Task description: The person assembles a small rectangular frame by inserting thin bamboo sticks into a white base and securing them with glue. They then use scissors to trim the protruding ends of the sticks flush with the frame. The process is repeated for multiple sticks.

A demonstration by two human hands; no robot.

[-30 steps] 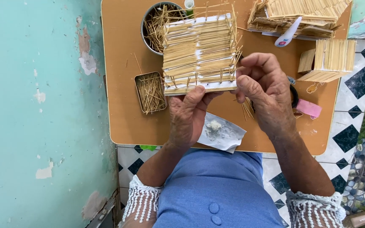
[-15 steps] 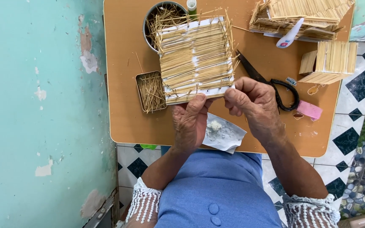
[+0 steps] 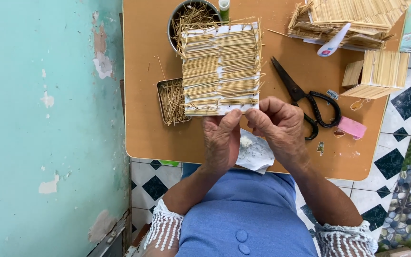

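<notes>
Hands at the near edge of the stick panel [image 3: 220, 69], a white card sheet covered in rows of thin sticks, lying mid-counter toward the far edge. Left hand [image 3: 220, 140] pinches the panel's near edge, thumb on top. Right hand [image 3: 278, 126] is pinched on a single stick [image 3: 239, 113] just at that edge, fingers curled.

Step in hand, by the look of it: laying one more stick into the bottom row. Placing it likely calls for lining it up parallel with the row above and pressing it flat while the left hand keeps the panel from shifting.

Around: round tin [image 3: 190, 19] of loose sticks at the far edge, small rectangular tin [image 3: 171, 100] left of the panel, black scissors [image 3: 305, 97] to its right, finished stick pieces [image 3: 379, 74] toward the right edge, counter [image 3: 148, 138] itself tan.
</notes>
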